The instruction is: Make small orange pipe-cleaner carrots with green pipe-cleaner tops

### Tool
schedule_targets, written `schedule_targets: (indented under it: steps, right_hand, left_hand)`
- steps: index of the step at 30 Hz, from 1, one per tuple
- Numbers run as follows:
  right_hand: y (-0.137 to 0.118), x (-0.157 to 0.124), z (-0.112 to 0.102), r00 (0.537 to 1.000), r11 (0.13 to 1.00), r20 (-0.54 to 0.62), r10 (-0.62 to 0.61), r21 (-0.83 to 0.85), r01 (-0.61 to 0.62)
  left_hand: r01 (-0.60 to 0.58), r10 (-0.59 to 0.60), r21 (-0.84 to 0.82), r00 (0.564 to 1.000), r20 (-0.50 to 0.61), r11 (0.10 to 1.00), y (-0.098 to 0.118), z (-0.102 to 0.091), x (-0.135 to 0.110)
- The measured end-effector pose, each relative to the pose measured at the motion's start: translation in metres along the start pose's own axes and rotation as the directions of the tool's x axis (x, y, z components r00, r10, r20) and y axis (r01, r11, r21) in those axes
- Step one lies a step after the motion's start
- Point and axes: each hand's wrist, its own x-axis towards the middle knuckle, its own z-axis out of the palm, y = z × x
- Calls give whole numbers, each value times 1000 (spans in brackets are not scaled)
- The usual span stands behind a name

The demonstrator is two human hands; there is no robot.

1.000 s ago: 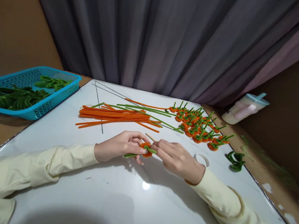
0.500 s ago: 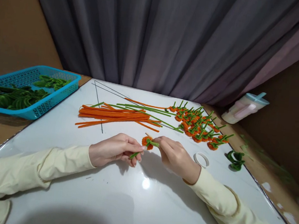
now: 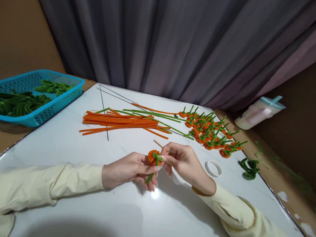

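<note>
Orange fuzzy piece (image 3: pixel 151 157) held between two hands above a white tabletop (image 3: pixel 85 209)

The tabletop's left and right edges slant inward toward the far side, where a dark curtain (image 3: pixel 167 39) hangs. A blue basket (image 3: pixel 63 102) with green loops (image 3: pixel 14 103) inside sits along the left edge; a lidded cup (image 3: pixel 254 115) stands past the right edge. Near that edge lie curled dark green strips (image 3: pixel 250 171). The widest open room is on the near side of the hands, with only reflections and shadow there. Beyond the hands the surface is more crowded: a bundle of orange stems (image 3: pixel 120 121), long green stems (image 3: pixel 152 115) and, farther right, many similar orange pieces with green stalks (image 3: pixel 208 145). A white ring (image 3: pixel 211 173) lies near the right wrist.

The orange piece is at the left hand's fingertips, just left of the right hand's. The left hand (image 3: pixel 132 170) is closed on it by thumb and fingers, a green tail (image 3: pixel 149 178) hanging below. The right hand (image 3: pixel 185 163) pinches the end of a green strip (image 3: pixel 159 158) wrapped at the piece; a thin wooden stick (image 3: pixel 157 143) juts out from behind its fingers. The hands are close together, well away from every edge.
</note>
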Motion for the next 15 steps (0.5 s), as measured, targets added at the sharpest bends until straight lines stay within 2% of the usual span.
schedule_targets:
  steps: [4, 9, 15]
  right_hand:
    - [-1, 1, -4, 1000, 1000, 3, -14, -17, 14]
    - [-3, -1, -10, 999, 989, 17, -52, -141, 54]
    - [-2, 0, -10, 992, 978, 124, 1, -207, 25]
  left_hand:
    - [-100, 100, 14, 995, -27, 995, 0, -1, 4]
    - [-224, 224, -10, 975, 13, 975, 2, -9, 9]
    - [-270, 299, 255, 951, -79, 928, 6, -16, 9]
